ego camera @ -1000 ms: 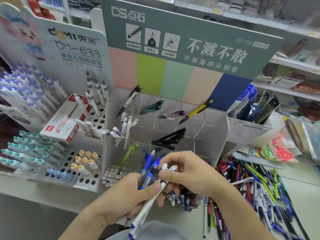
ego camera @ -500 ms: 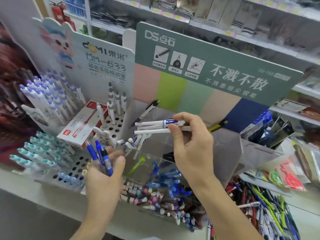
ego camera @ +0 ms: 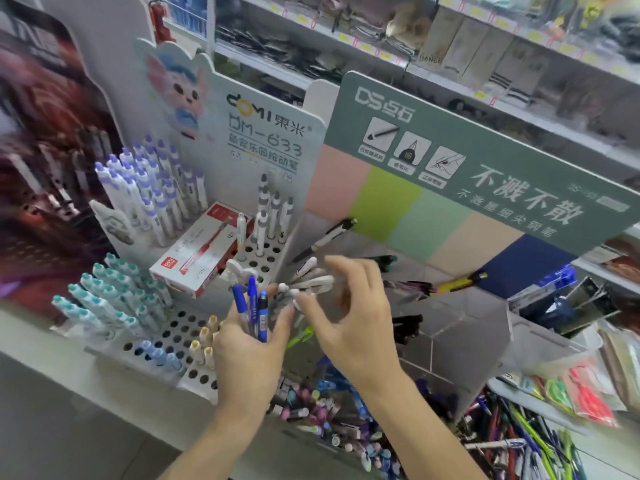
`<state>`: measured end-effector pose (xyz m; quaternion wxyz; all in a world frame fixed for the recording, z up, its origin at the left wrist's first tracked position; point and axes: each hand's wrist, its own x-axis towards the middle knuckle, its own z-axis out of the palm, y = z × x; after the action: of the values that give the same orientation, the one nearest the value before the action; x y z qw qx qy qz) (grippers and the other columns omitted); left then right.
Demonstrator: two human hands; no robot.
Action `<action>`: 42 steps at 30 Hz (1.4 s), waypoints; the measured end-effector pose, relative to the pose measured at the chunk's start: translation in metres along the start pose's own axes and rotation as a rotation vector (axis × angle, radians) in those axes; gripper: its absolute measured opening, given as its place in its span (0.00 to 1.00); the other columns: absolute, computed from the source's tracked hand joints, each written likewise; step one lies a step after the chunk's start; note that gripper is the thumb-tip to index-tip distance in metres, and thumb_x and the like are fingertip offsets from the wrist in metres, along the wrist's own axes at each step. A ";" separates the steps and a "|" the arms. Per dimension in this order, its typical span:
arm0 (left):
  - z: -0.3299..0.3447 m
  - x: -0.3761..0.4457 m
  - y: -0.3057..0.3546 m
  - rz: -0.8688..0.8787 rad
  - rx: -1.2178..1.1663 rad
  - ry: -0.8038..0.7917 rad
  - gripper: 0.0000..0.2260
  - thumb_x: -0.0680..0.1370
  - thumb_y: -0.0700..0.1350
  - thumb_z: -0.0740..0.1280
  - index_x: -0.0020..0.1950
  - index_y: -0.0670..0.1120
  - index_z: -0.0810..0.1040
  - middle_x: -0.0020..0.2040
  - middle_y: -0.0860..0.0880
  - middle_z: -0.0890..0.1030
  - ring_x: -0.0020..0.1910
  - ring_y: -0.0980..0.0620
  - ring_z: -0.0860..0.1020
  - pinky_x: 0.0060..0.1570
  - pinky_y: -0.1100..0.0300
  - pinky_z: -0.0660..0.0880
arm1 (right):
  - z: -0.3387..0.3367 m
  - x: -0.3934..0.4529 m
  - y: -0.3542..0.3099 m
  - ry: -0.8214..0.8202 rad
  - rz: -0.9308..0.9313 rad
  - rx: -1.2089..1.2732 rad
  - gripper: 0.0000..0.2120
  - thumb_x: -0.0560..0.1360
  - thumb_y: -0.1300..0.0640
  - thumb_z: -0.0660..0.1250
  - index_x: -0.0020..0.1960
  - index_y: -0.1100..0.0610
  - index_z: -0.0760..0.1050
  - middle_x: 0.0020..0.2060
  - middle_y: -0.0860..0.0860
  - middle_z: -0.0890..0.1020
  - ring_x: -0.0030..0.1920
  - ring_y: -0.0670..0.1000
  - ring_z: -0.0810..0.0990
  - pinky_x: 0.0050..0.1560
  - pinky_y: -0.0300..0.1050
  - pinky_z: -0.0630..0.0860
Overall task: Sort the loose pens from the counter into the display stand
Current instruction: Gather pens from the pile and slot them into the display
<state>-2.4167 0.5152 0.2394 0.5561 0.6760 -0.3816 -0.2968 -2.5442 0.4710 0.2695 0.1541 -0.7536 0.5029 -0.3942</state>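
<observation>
Left hand [ego camera: 247, 355], lower centre of frame, gripped a small bunch of blue pens [ego camera: 252, 308], tips up, thumb pressed across their barrels. Right hand [ego camera: 349, 327], just right of it, held nothing: fingers spread and loosely bent, fingertips near a cluster of white pens [ego camera: 313, 280] lying in a clear compartment of the display stand [ego camera: 460, 327] at frame centre. Motion blur there; contact with the white pens could not be judged.

The stand's other clear compartments held a black-and-white pen [ego camera: 329, 237] leaning at upper centre, a yellow pen [ego camera: 460, 282] to the right, and a mass of mixed pens [ego camera: 329, 410] in the front bin at lower centre. Green header card [ego camera: 485, 161] stood behind, upper right.

Loose pens [ego camera: 519, 441] lay heaped on the counter at lower right.

Left of the stand: a perforated white rack [ego camera: 173, 337] with teal-capped pens [ego camera: 104, 296], purple-capped pens [ego camera: 145, 188] above, and a red-and-white pen box [ego camera: 204, 251] resting between them.
</observation>
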 end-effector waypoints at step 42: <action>-0.010 -0.068 -0.014 -0.683 -0.453 -1.221 0.21 0.79 0.49 0.66 0.60 0.33 0.75 0.41 0.39 0.77 0.30 0.48 0.73 0.32 0.59 0.70 | -0.081 -0.083 0.037 -0.330 0.501 0.504 0.06 0.76 0.57 0.75 0.49 0.47 0.82 0.49 0.48 0.87 0.50 0.51 0.85 0.50 0.54 0.82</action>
<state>-2.4422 0.5790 0.2259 0.2473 0.3402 -0.3208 -0.8486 -2.6435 0.5408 0.2613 0.5047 -0.5993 0.5272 -0.3289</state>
